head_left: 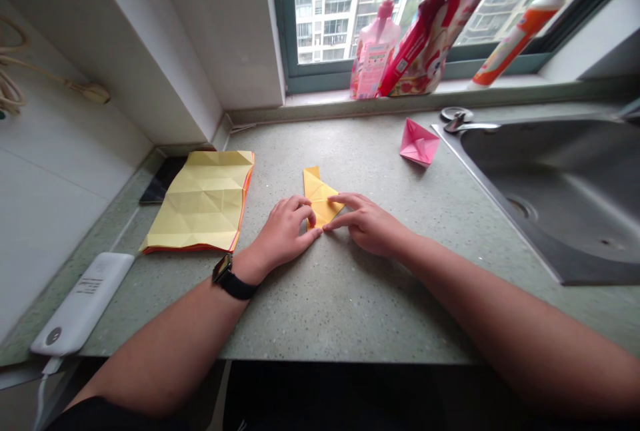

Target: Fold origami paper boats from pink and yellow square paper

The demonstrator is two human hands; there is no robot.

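Note:
A small piece of folded yellow paper (320,192) lies on the countertop between my hands, with creases across it and a flap sticking up at its far left. My left hand (285,231) has its fingers curled over the paper's left side, the thumb at the near edge. From the right, my right hand (373,221) holds the paper's right corner, index finger on top and thumb by the near tip. Part of the paper's left edge is hidden under my left fingers. A black watch (233,278) is on my left wrist.
Creased paper sheets (205,201), pale yellow on top, lie left over a dark flat object (163,181). A white power bank (85,301) with a cable sits nearer. A pink folded paper piece (419,144) stands near the steel sink (565,204). A pump bottle (375,51) lines the windowsill.

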